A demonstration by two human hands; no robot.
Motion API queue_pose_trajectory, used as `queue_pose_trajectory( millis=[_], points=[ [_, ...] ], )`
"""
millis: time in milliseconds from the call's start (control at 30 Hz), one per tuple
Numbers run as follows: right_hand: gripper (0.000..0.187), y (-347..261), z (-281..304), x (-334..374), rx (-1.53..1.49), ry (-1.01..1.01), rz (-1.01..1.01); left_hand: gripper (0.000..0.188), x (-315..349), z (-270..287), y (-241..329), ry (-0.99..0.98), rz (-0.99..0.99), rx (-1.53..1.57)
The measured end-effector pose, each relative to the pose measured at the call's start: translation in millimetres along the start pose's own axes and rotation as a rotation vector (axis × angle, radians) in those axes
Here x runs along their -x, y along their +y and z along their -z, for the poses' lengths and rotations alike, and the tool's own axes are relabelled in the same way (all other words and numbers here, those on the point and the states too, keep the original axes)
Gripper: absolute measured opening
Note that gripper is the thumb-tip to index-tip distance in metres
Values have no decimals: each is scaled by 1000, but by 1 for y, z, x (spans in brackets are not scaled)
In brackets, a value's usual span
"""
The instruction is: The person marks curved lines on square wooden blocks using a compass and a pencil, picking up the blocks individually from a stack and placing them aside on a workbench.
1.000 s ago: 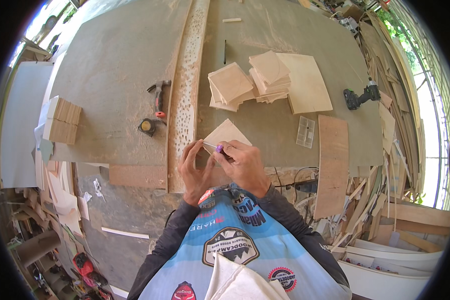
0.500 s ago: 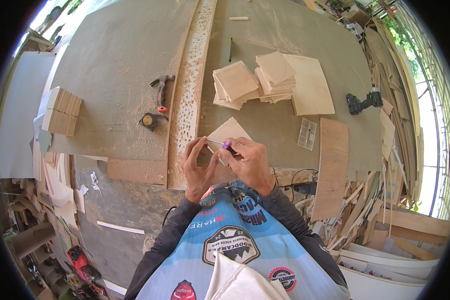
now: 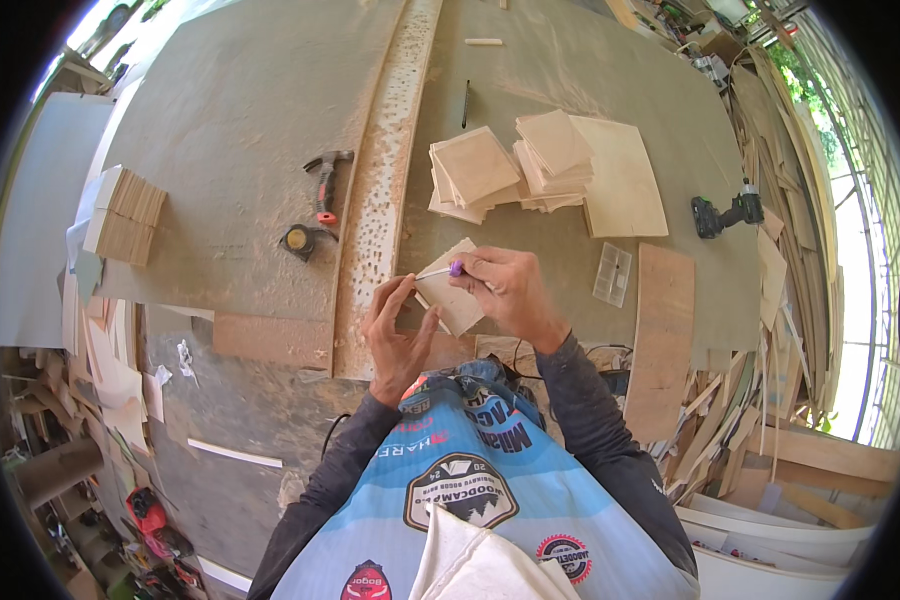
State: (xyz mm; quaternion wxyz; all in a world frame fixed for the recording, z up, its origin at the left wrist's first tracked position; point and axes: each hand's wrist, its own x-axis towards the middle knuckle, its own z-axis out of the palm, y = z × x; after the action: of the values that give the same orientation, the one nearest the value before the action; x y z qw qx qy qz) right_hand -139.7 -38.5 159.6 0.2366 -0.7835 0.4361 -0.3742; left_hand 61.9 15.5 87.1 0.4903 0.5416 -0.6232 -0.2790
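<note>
A thin square plywood piece (image 3: 460, 308) lies tilted between my hands above the near edge of the table. My left hand (image 3: 398, 335) grips its left side, thumb on the face; the other fingers are partly hidden. My right hand (image 3: 510, 295) pinches a slim tool with a purple handle (image 3: 457, 268) and a thin pale shaft, like a small screwdriver. The shaft's far end meets my left fingertips at the piece's upper left edge. Beyond my hands stand two stacks of similar squares, a left stack (image 3: 478, 165) and a right stack (image 3: 553, 150).
A dusty perforated strip (image 3: 375, 200) crosses the table. Left of it lie a hammer (image 3: 325, 185), a tape measure (image 3: 298, 241) and a block stack (image 3: 127, 215). To the right are a larger board (image 3: 620, 175), a clear compartment box (image 3: 612, 275), a cordless driver (image 3: 727, 210) and a long plank (image 3: 660, 340).
My right hand has shifted slightly right and up, uncovering more of the plywood square's face. The purple-handled tool has risen a little with it. My left hand is nearly where it was.
</note>
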Motion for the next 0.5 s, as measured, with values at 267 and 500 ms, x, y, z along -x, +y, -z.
queue_pose_trajectory(
  millis=[267, 500],
  points=[
    [21, 32, 14, -43, -78, -241, 118, 58, 3, -3, -6, 28, 0, 26],
    [23, 46, 13, -71, -52, -355, 229, 58, 5, -4, -8, 27, 36, 37]
  ],
)
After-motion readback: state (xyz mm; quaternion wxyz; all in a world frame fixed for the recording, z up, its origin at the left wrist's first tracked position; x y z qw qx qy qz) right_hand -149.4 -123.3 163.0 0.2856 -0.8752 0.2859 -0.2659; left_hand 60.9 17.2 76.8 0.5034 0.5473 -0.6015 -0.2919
